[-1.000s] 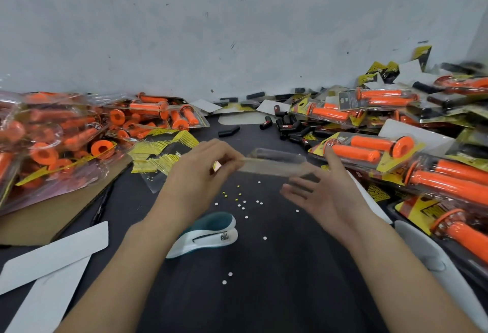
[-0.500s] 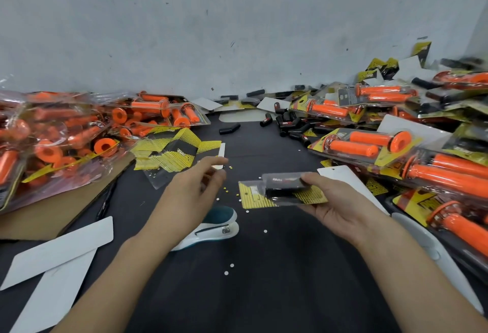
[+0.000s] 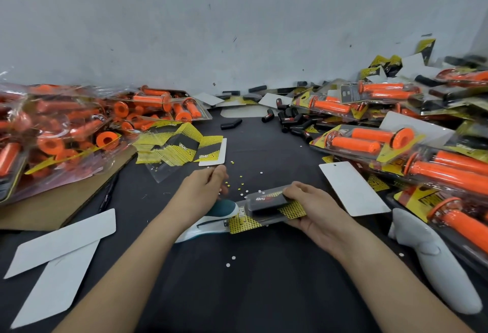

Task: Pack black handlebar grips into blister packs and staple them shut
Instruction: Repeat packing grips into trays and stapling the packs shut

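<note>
My right hand (image 3: 314, 208) grips a small blister pack (image 3: 266, 210) with a yellow-and-black card and a black grip inside. It holds the pack low over the black table, with the pack's left end at the teal-and-white stapler (image 3: 211, 220). My left hand (image 3: 203, 192) hovers just above the stapler with its fingers loosely curled, holding nothing. Loose black grips (image 3: 289, 118) lie in a heap at the back of the table, one more black grip (image 3: 231, 124) apart from them.
Bagged orange grips (image 3: 52, 134) pile up on the left over cardboard. Packed orange grip blisters (image 3: 396, 142) stack along the right. Yellow cards (image 3: 182, 147) lie centre-left, white backing cards (image 3: 63, 243) at front left and another white card (image 3: 351, 190) right. A white tool (image 3: 433, 258) lies at right.
My right hand turned the pack face-up and brought it down and left to the stapler. My left hand let go of the pack and moved down over the stapler.
</note>
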